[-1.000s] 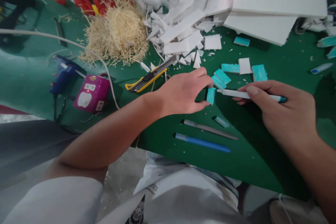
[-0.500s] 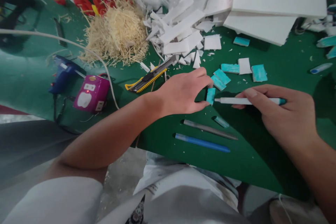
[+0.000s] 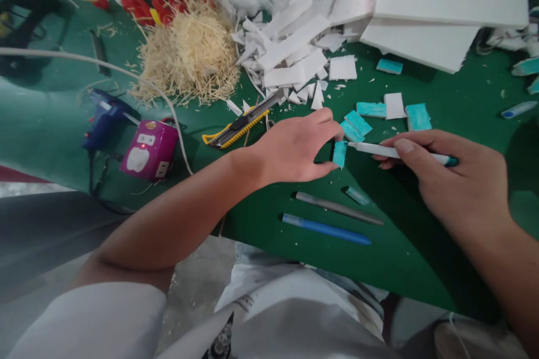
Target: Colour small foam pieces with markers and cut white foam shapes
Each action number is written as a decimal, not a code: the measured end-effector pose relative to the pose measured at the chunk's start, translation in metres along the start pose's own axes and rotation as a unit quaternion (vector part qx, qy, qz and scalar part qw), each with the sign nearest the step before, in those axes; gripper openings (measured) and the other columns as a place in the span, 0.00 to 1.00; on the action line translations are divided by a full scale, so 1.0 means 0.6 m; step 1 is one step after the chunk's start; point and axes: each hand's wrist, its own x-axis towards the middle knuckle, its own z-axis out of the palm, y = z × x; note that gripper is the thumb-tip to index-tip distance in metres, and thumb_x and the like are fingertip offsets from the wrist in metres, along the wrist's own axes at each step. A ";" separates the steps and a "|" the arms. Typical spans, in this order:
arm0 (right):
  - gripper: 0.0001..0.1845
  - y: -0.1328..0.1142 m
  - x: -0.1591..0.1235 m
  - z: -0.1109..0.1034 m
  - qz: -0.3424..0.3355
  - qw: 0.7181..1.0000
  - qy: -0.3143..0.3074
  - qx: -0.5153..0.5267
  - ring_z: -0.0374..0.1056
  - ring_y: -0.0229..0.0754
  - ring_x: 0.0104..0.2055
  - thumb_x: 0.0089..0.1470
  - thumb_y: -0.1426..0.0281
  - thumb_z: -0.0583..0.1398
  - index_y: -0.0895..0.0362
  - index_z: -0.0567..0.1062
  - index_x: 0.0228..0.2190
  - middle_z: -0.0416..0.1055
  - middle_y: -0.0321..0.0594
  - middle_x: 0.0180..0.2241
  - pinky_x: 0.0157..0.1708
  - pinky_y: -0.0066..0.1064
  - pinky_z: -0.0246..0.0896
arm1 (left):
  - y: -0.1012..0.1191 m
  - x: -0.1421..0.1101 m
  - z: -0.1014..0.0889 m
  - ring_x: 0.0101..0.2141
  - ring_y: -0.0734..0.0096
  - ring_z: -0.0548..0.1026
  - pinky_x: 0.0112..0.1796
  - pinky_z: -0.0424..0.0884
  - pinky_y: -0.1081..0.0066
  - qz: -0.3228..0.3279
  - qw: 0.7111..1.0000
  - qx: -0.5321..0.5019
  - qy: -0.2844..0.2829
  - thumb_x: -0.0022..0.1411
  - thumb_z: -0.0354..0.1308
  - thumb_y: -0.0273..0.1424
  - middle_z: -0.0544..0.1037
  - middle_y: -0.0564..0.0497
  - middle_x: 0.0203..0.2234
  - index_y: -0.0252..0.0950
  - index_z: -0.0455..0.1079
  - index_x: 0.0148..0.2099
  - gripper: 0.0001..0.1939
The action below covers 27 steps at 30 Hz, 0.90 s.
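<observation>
Right of centre on the surface (image 3: 374, 275): left hand (image 3: 297, 148), fingers pinching turquoise block (image 3: 339, 154) | right hand (image 3: 458, 171), fingers clamped on white marker (image 3: 375, 150), tip by block | far: turquoise pieces (image 3: 357, 125), white scraps (image 3: 295, 56) | left: yellow cutter (image 3: 242, 128) | near: blue pen (image 3: 330, 229)

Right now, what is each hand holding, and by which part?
Left hand: a small turquoise piece, by opposite ends. Right hand: a white pen, by its barrel.

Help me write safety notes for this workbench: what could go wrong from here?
The left hand pinches a small turquoise piece, and the marker in the right hand points at its edge: a slip might ink the fingers. The yellow utility knife lies near the left wrist, blade apparently out, so reaching could cut. The white cord nears that forearm and might snag.
</observation>
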 end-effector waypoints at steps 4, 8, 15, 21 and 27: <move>0.14 0.008 0.001 -0.003 -0.025 0.999 -0.020 0.024 0.64 0.36 0.19 0.55 0.54 0.68 0.46 0.85 0.23 0.73 0.34 0.17 0.18 0.29 0.56 | -0.001 0.000 -0.001 0.39 0.67 0.77 0.36 0.67 0.70 0.004 1.000 -0.003 0.001 0.66 0.65 0.37 0.76 0.49 0.46 0.37 0.74 0.55 0.17; 0.10 0.010 0.003 -0.003 -0.012 1.000 -0.014 0.018 0.58 0.33 0.17 0.55 0.57 0.69 0.46 0.86 0.26 0.74 0.32 0.18 0.19 0.29 0.56 | -0.001 0.000 -0.001 0.40 0.66 0.78 0.36 0.67 0.69 -0.001 1.000 -0.001 -0.006 0.66 0.65 0.37 0.76 0.48 0.46 0.37 0.74 0.55 0.18; 0.12 0.004 -0.002 -0.006 0.011 0.998 0.041 0.053 0.70 0.39 0.22 0.56 0.64 0.67 0.47 0.84 0.22 0.74 0.34 0.18 0.26 0.33 0.65 | 0.011 -0.001 0.001 0.41 0.65 0.79 0.34 0.66 0.69 -0.032 0.999 0.025 0.002 0.68 0.66 0.42 0.76 0.48 0.46 0.37 0.73 0.53 0.18; 0.13 0.009 -0.003 -0.003 -0.003 0.993 0.092 0.073 0.73 0.42 0.24 0.60 0.62 0.66 0.50 0.84 0.24 0.77 0.37 0.21 0.30 0.39 0.71 | 0.018 0.002 -0.010 0.33 0.69 0.74 0.30 0.59 0.70 -0.089 0.994 0.043 0.040 0.64 0.69 0.49 0.76 0.50 0.38 0.35 0.71 0.40 0.22; 0.14 0.010 -0.002 -0.003 -0.013 0.989 0.106 0.107 0.72 0.42 0.22 0.58 0.61 0.68 0.50 0.83 0.22 0.77 0.38 0.21 0.30 0.41 0.72 | 0.022 -0.008 -0.020 0.29 0.75 0.70 0.29 0.58 0.71 0.088 0.992 -0.060 -0.063 0.65 0.70 0.37 0.75 0.56 0.30 0.37 0.68 0.32 0.16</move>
